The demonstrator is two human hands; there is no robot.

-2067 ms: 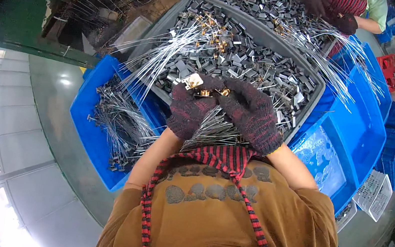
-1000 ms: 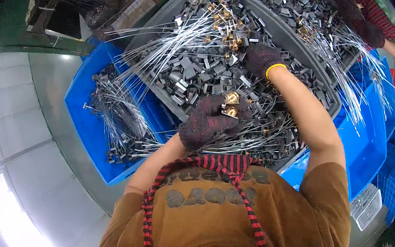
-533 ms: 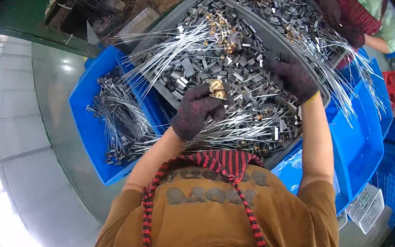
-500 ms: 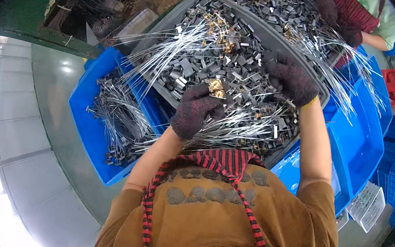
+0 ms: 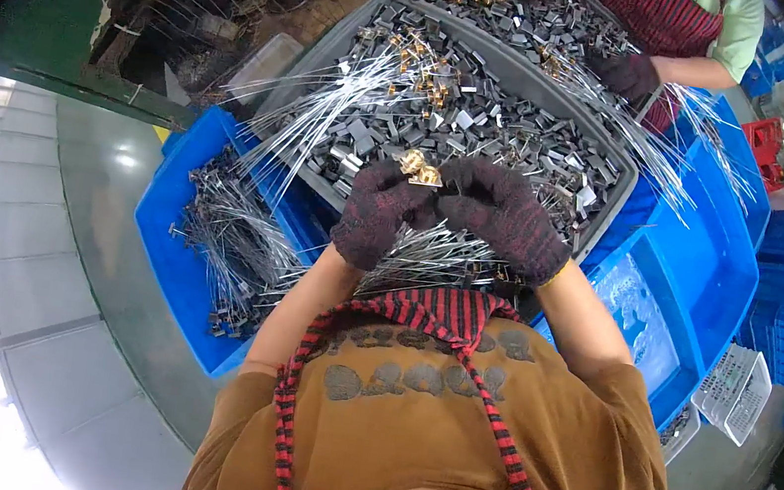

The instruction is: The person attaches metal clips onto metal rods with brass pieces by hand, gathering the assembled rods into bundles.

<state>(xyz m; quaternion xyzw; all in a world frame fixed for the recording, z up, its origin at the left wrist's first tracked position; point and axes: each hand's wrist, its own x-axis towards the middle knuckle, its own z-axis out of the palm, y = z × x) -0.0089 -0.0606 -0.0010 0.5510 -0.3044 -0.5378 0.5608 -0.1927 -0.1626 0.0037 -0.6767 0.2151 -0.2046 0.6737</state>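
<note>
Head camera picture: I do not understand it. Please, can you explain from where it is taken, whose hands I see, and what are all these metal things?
The camera sits on a person's head and looks down, so the brown shirt at the bottom is their own body. The wide lens bends straight edges. Both hands wear dark knitted gloves. The left hand and right hand meet over a small brass-coloured piece and pinch it together. Under them is a grey tray full of small dark metal clips and long thin wires. At the left a blue bin holds more wired pieces. At the top, another worker's gloved hand works at a second tray.
</note>
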